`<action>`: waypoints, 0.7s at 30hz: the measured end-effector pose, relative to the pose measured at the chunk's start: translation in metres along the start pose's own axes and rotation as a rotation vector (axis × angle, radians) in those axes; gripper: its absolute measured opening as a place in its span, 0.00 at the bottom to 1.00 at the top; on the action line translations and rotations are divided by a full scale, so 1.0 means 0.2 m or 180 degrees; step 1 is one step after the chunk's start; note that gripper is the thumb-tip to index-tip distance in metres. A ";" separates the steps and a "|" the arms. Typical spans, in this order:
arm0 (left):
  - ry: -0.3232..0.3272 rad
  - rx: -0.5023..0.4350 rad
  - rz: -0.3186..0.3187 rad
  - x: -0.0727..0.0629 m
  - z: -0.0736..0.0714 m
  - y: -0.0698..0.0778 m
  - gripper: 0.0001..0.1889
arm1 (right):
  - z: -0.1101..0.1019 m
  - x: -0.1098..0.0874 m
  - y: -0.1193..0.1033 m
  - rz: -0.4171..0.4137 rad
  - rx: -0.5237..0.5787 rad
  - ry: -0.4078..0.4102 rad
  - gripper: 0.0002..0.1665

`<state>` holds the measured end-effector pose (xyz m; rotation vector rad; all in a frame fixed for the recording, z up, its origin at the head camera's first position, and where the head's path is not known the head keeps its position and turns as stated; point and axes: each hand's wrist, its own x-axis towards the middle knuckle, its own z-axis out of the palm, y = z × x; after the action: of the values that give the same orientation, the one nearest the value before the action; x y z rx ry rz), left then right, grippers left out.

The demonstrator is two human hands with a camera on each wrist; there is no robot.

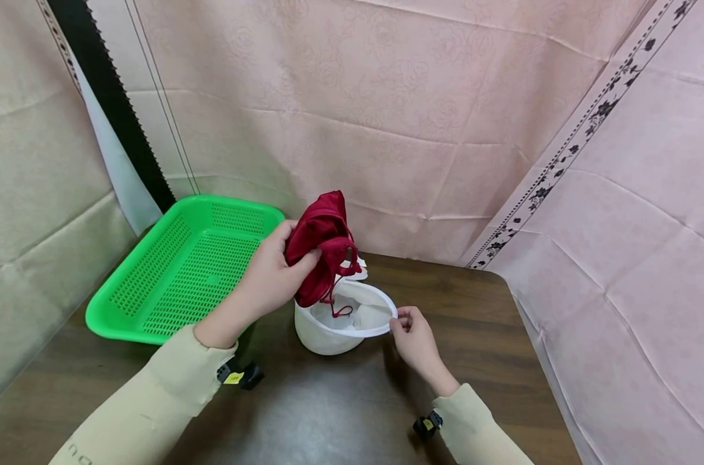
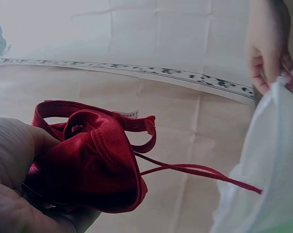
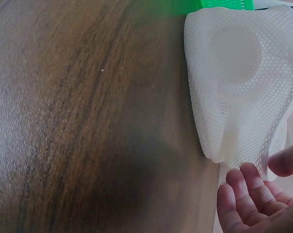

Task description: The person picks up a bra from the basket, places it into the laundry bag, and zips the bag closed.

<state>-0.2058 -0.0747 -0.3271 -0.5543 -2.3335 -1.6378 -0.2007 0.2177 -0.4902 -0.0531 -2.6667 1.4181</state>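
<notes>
My left hand (image 1: 267, 274) grips a folded red satin bra (image 1: 324, 223), thumb on the near side, over the mouth of a white mesh laundry bag (image 1: 329, 341). Thin red straps (image 2: 204, 171) dangle from the bra into the bag's opening; a small pale label (image 2: 129, 115) shows on its band. The bag stands upright on the table with its round, stiff rim spread wide. At the rim's right side, my right hand (image 1: 417, 342) pinches the edge between thumb and fingers. Part of the bag's inside is hidden behind the bra.
A green perforated plastic basket (image 1: 207, 278) stands on the brown wooden table (image 1: 468, 323) to the left of the bag. Pale patterned cloth (image 1: 387, 129) hangs behind the table and along both sides. White flaps (image 1: 358, 270) stick up behind the bag's rim.
</notes>
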 end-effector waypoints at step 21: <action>-0.0280 0.0335 -0.0147 -0.04 0.14 -0.19 0.17 | -0.01 0.00 -0.03 -0.0077 0.0102 0.0059 0.12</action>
<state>-0.2151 -0.0619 -0.3727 -0.5653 -2.4967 -1.5281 -0.2012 0.2157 -0.4845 -0.0308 -2.6202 1.4455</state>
